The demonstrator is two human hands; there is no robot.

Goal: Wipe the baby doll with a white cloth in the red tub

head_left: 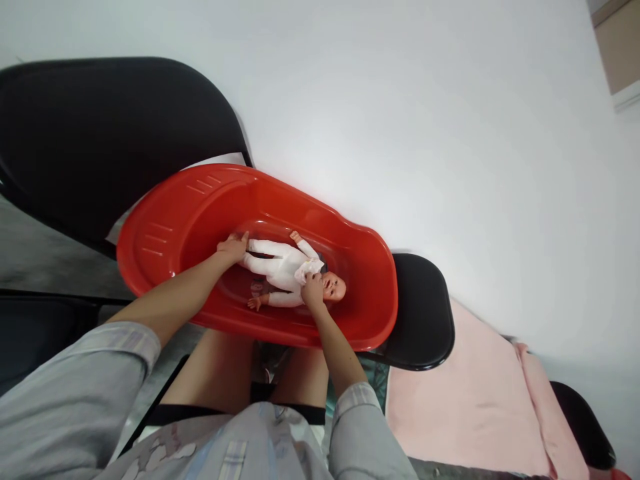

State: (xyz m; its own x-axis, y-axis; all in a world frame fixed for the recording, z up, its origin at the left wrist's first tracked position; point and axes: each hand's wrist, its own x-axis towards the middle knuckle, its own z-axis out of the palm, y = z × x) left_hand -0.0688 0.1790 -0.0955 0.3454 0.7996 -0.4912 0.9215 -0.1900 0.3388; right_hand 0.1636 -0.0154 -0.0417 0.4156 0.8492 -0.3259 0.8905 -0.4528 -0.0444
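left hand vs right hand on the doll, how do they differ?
The left hand rests at the feet end of the doll; the right hand is at its chest, beside the head. The left arm reaches further across the red tub; the right arm comes in nearer the near rim. Whether either grip is closed cannot be told. Both touch the doll inside the tub.

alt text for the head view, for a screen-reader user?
Both hands hold a baby doll lying in a red plastic tub: left hand at its feet, right hand at its chest. The tub rests across black chairs, beside a pink towel.
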